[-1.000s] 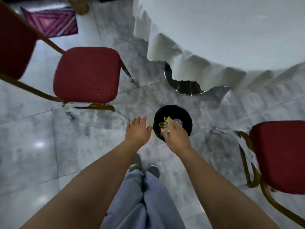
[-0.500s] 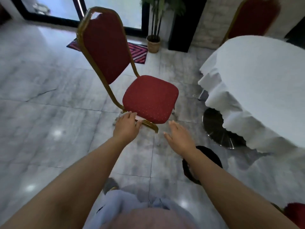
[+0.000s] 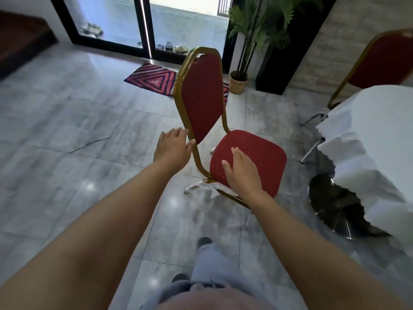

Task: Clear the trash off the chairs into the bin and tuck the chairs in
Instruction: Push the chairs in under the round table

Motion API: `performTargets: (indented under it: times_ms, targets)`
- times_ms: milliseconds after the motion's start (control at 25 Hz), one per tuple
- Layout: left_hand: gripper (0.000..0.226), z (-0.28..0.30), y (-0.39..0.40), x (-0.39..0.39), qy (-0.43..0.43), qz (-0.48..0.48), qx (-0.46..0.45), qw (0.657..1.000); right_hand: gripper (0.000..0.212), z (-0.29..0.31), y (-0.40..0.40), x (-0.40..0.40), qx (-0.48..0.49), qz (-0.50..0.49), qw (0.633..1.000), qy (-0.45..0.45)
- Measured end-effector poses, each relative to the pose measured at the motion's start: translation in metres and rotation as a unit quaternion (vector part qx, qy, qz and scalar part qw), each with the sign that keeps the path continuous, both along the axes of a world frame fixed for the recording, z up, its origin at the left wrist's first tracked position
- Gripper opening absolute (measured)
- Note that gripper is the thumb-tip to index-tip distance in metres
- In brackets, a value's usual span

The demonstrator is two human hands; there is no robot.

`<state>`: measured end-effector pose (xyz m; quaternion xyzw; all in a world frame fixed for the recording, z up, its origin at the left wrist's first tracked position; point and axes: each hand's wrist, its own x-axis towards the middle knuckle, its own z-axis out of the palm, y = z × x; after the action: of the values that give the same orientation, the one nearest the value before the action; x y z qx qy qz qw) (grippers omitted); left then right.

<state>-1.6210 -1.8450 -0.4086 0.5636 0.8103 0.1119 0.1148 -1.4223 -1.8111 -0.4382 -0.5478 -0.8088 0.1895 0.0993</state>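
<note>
A red padded chair (image 3: pixel 257 153) with a gold frame stands in the middle of the view, its seat bare, facing the white-clothed table (image 3: pixel 377 121) on the right. My left hand (image 3: pixel 173 148) is open against the gold frame at the left edge of the backrest, thumb touching the tube. My right hand (image 3: pixel 242 173) lies flat and open on the near left part of the seat. The bin is out of view.
A second red chair (image 3: pixel 384 59) stands behind the table at the far right. The table's chrome base (image 3: pixel 330 209) sits on the grey marble floor. A potted plant (image 3: pixel 239 81), a striped doormat (image 3: pixel 152 78) and glass doors are behind the chair.
I have left the black bin, which has dropped out of view. Both hands have reached forward to the chair: the left to the backrest frame, the right onto the seat.
</note>
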Motion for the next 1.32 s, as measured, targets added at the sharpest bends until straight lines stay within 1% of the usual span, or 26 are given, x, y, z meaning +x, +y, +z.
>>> performTargets:
  times_ms: [200, 360, 480, 640, 800, 880, 1000, 1120, 1200, 1320]
  targets:
    - [0.049, 0.003, 0.075, -0.062, 0.012, -0.043, 0.048, 0.998, 0.056, 0.001, 0.059, -0.076, 0.019, -0.041, 0.998, 0.043]
    - [0.05, 0.016, 0.156, -0.122, 0.048, -0.098, 0.093, 0.99, 0.057, -0.004, 0.12, -0.147, 0.01, -0.079, 0.994, 0.078]
    - [0.051, 0.027, 0.204, -0.162, 0.067, -0.146, 0.103, 0.982, 0.058, 0.003, 0.154, -0.192, 0.01, -0.098, 0.991, 0.092]
    - [0.052, 0.032, 0.274, -0.215, 0.054, -0.18, 0.091, 0.978, 0.059, 0.014, 0.196, -0.249, 0.03, -0.129, 0.985, 0.109]
    - [0.055, 0.028, 0.341, -0.239, 0.046, -0.249, 0.091, 0.963, 0.063, 0.021, 0.227, -0.304, 0.059, -0.173, 0.977, 0.113]
    - [0.055, 0.024, 0.376, -0.246, 0.04, -0.301, 0.081, 0.949, 0.065, 0.022, 0.251, -0.332, 0.08, -0.217, 0.968, 0.101]
    - [0.056, 0.02, 0.424, -0.254, 0.03, -0.392, 0.051, 0.918, 0.065, 0.023, 0.286, -0.358, 0.071, -0.312, 0.944, 0.081]
    - [0.055, 0.018, 0.459, -0.258, 0.011, -0.46, 0.029, 0.887, 0.062, 0.017, 0.3, -0.372, 0.073, -0.384, 0.918, 0.07]
    - [0.054, 0.015, 0.476, -0.255, 0.004, -0.504, 0.017, 0.863, 0.06, 0.013, 0.304, -0.377, 0.086, -0.414, 0.904, 0.056]
    - [0.053, 0.006, 0.5, -0.248, -0.036, -0.562, 0.0, 0.827, 0.062, 0.008, 0.313, -0.379, 0.092, -0.442, 0.892, 0.019]
